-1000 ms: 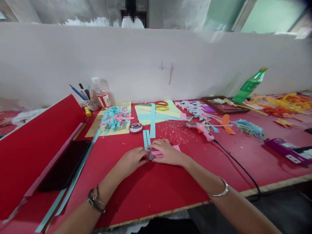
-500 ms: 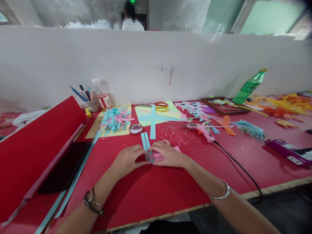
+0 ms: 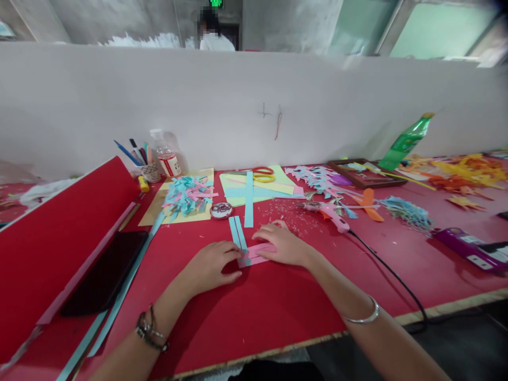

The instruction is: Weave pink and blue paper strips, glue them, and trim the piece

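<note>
Blue paper strips [image 3: 237, 232] and pink paper strips [image 3: 259, 253] cross on the red table in front of me, woven into a small checkered corner. My left hand [image 3: 214, 263] rests at the left edge of that corner, thumb and fingers apart, fingertips at the paper. Over the right part of the pink strips lies my right hand [image 3: 282, 244], its fingers spread and touching them; the strips' far ends are hidden beneath it. A single blue strip [image 3: 248, 201] lies just beyond, partly on pale green paper.
Behind the strips are a round tin [image 3: 221, 210], scissors [image 3: 263, 174] and a heap of folded strips [image 3: 186, 194]. To the right are a pink glue gun [image 3: 335, 216] with a cord, a green bottle [image 3: 407, 143] and a purple power strip [image 3: 472, 247]. A black phone [image 3: 105, 272] lies left.
My right hand has slid right along the pink strips, uncovering more of them. My left hand has loosened from the woven corner, its thumb moving down and away.
</note>
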A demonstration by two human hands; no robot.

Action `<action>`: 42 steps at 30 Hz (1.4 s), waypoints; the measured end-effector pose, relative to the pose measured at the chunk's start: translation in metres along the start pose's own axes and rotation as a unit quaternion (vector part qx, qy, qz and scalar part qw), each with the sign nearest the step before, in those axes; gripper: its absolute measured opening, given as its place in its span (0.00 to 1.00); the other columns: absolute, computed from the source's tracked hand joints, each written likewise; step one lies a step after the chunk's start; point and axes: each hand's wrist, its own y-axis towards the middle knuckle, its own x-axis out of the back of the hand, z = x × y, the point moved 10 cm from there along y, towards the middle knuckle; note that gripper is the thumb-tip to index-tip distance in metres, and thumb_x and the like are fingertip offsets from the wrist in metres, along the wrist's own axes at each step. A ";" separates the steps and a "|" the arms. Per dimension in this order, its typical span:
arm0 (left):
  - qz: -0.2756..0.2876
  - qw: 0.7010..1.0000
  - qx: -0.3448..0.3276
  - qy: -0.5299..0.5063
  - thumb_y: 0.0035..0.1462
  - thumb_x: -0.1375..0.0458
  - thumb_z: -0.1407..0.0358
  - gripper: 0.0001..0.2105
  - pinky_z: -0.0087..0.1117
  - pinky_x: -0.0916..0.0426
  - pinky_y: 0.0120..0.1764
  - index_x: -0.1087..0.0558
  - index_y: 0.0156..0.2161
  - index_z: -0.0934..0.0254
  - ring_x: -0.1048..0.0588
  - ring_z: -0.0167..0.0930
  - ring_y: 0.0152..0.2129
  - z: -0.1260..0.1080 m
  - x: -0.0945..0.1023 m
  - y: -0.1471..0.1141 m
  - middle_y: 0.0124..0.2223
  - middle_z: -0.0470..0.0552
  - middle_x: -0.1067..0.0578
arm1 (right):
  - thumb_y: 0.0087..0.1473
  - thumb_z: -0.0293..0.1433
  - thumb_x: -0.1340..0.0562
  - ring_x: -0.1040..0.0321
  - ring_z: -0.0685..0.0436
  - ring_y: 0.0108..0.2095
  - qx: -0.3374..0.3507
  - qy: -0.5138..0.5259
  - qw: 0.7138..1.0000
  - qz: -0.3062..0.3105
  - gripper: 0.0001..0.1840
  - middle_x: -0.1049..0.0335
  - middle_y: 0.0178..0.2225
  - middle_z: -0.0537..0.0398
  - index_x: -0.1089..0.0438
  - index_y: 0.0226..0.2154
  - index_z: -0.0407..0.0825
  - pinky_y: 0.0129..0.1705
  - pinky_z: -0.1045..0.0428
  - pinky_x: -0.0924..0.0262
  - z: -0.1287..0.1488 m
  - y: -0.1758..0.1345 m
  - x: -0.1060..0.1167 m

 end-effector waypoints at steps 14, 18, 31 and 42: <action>-0.010 1.000 -0.024 0.016 0.56 0.53 0.71 0.12 0.33 0.36 0.43 0.32 0.44 0.61 0.31 0.31 0.41 -0.007 -0.005 0.005 0.45 0.50 0.29 | 0.53 0.27 0.49 0.36 0.48 0.33 -0.033 -0.040 0.997 -0.053 0.13 0.29 0.31 0.53 0.29 0.33 0.48 0.37 0.53 0.47 -0.012 0.001 0.010; 0.010 1.000 -0.004 0.000 0.55 0.53 0.74 0.15 0.33 0.35 0.43 0.31 0.45 0.62 0.31 0.32 0.41 -0.004 -0.013 0.008 0.46 0.51 0.29 | 0.52 0.26 0.49 0.36 0.48 0.33 -0.044 -0.034 0.997 -0.059 0.12 0.30 0.31 0.53 0.30 0.33 0.49 0.36 0.54 0.46 -0.016 0.000 0.009; -0.002 1.000 -0.008 -0.025 0.54 0.52 0.74 0.13 0.33 0.36 0.44 0.32 0.43 0.62 0.32 0.31 0.41 -0.007 -0.010 0.009 0.45 0.50 0.29 | 0.45 0.26 0.42 0.40 0.46 0.40 0.003 0.059 0.997 0.039 0.17 0.39 0.39 0.51 0.35 0.41 0.47 0.42 0.52 0.45 -0.008 0.000 -0.010; -0.013 0.999 -0.012 -0.039 0.52 0.52 0.74 0.12 0.32 0.37 0.43 0.31 0.40 0.62 0.32 0.30 0.40 -0.005 -0.009 0.010 0.43 0.50 0.29 | 0.49 0.23 0.47 0.42 0.47 0.37 0.013 -0.035 0.999 -0.011 0.10 0.37 0.34 0.51 0.33 0.33 0.46 0.40 0.52 0.48 -0.006 0.002 -0.004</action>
